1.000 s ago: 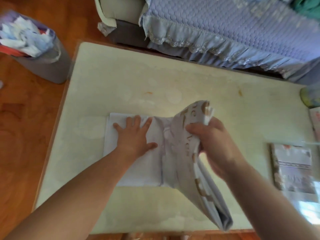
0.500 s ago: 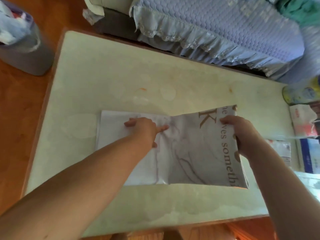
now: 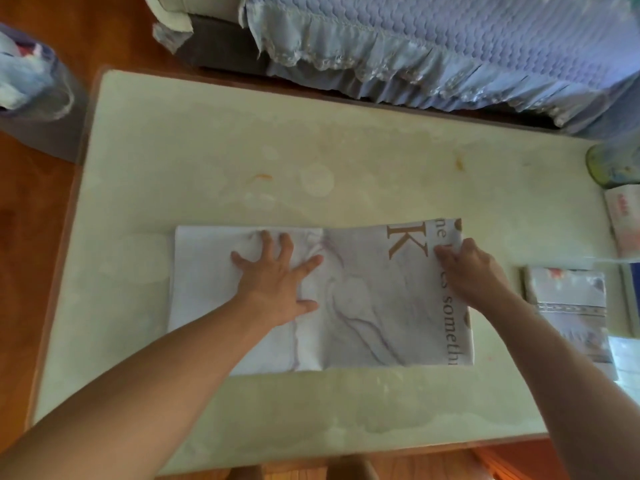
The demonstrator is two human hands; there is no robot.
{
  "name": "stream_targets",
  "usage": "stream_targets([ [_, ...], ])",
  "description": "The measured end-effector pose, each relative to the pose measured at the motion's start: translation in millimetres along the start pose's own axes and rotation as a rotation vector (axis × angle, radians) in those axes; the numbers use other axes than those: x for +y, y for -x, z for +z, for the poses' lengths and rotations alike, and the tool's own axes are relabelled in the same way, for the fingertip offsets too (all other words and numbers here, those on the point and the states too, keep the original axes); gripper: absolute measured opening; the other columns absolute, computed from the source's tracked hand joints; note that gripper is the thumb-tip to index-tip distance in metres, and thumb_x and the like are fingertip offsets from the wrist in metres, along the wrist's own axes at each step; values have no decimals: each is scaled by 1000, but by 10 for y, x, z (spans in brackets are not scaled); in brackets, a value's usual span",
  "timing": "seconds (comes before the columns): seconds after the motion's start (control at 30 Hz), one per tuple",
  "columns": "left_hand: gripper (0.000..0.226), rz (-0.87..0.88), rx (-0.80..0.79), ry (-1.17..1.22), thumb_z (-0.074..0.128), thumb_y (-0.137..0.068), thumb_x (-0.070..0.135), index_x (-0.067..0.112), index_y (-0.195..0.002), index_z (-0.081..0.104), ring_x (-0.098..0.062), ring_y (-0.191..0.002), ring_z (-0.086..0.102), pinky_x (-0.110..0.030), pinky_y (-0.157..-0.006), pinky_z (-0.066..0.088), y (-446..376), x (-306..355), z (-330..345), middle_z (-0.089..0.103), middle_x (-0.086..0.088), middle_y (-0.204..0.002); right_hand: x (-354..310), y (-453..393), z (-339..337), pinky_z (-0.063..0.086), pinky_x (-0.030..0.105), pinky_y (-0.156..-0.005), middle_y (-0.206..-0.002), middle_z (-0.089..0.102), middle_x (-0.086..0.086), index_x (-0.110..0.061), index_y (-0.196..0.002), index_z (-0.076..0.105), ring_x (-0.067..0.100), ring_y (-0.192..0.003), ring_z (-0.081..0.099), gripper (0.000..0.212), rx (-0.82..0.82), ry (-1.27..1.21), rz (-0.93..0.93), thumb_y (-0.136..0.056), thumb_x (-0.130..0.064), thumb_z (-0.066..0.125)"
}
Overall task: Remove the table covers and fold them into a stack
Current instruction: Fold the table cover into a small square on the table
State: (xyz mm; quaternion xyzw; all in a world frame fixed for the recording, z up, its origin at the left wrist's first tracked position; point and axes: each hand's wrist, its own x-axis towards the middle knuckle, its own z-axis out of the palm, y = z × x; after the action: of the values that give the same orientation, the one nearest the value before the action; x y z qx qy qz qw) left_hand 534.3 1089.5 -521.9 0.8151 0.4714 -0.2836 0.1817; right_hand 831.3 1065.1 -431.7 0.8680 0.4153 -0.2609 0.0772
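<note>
A white marbled table cover (image 3: pixel 363 306) with brown lettering lies spread flat in the middle of the pale table (image 3: pixel 242 150). My left hand (image 3: pixel 277 278) presses flat on its left half with fingers spread. My right hand (image 3: pixel 467 268) rests on the cover's right edge; its fingers seem curled over that edge near the letters. A second folded cover (image 3: pixel 568 306) lies on the table to the right, apart from both hands.
A bin (image 3: pixel 31 95) holding crumpled paper stands on the wooden floor at the left. A sofa with a blue quilted cover (image 3: pixel 450 46) runs behind the table. A round container (image 3: pixel 616 164) and tissue packs (image 3: pixel 623 220) sit at the right edge.
My right hand swung the lifted right half of the cover over to the right and laid it flat on the table. The left hand stayed pressing on the left half.
</note>
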Motion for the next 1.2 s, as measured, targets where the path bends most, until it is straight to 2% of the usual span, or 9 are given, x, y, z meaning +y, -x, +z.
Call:
stream_targets([
  [0.17, 92, -9, 41, 52, 42, -85, 83, 57, -151, -16, -50, -148, -17, -84, -101, 19, -29, 10, 68, -17, -12, -166, -570, 578, -402, 56, 40, -57, -98, 67, 10, -14, -108, 49, 28, -79, 71, 18, -231, -480, -138, -97, -26, 56],
  [0.33, 86, 30, 116, 113, 41, -90, 72, 44, -157, -5, -46, -151, -10, -81, -106, 20, 118, -43, 30, -6, -12, -167, -1513, 933, -71, 51, 33, -44, -76, 67, 20, -2, -102, 58, 30, -50, 67, 26, -314, -637, -292, -82, -19, 57],
  [0.43, 68, 10, 121, 732, 47, -92, 48, 20, -153, 37, -40, -149, 25, -58, -116, 31, 435, -367, 103, 29, -16, -160, -1946, 1022, 276, 60, 43, -53, -73, 69, 17, -5, -97, 59, 31, -52, 69, 29, -329, -691, -224, -79, -28, 59],
  [0.5, 54, -247, 240, 1142, 39, -89, 44, 14, -127, 64, -36, -126, 54, -39, -101, 45, 787, -657, 325, 60, -17, -132, -2206, 1093, 580, 62, 52, -66, -71, 73, 13, -11, -93, 60, 33, -62, 72, 33, -356, -670, -203, -73, -37, 58],
  [0.6, 35, -700, 180, 1826, 45, -105, 37, 10, -106, 68, -27, -96, 69, -31, -82, 48, 1172, -924, 721, 73, -15, -110, -2558, 1157, 1122, 61, 48, -77, -80, 72, 8, -15, -93, 56, 32, -76, 72, 31, -362, -587, -188, -74, -40, 56],
  [0.7, 61, -648, 137, 2347, 34, -104, 58, 7, -118, 66, -21, -108, 69, -37, -98, 49, 1310, -1039, 983, 74, -10, -116, -2843, 1162, 1614, 51, 33, -80, -100, 67, 6, -14, -106, 52, 29, -91, 65, 32, -308, -412, -173, -83, -36, 55],
  [0.93, 19, -523, 369, 1853, 61, -95, 37, 22, -104, 65, -19, -99, 70, -32, -83, 53, 1342, -871, 1006, 74, -1, -105, -2883, 977, 1801, 50, 35, -88, -114, 65, 11, -11, -124, 50, 34, -99, 67, 61, -320, -57, -342, -91, -62, 44],
  [1.07, 23, -350, 415, 1926, 52, -100, 4, 17, -111, 68, -15, -95, 69, -25, -80, 50, 1463, -885, 1071, 75, -1, -103, -2824, 537, 1507, 42, 42, -96, -130, 58, 10, -18, -128, 55, 34, -120, 53, 61, 4, 71, -665, -96, -64, 34],
  [1.2, 29, -268, 483, 1970, 48, -98, -7, 11, -108, 70, -4, -79, 60, -16, -71, 45, 1535, -850, 1135, 71, 9, -86, -2980, 351, 1556, 40, 42, -101, -132, 58, 7, -18, -132, 56, 32, -125, 51, 58, -183, 257, -936, -101, -61, 33],
])
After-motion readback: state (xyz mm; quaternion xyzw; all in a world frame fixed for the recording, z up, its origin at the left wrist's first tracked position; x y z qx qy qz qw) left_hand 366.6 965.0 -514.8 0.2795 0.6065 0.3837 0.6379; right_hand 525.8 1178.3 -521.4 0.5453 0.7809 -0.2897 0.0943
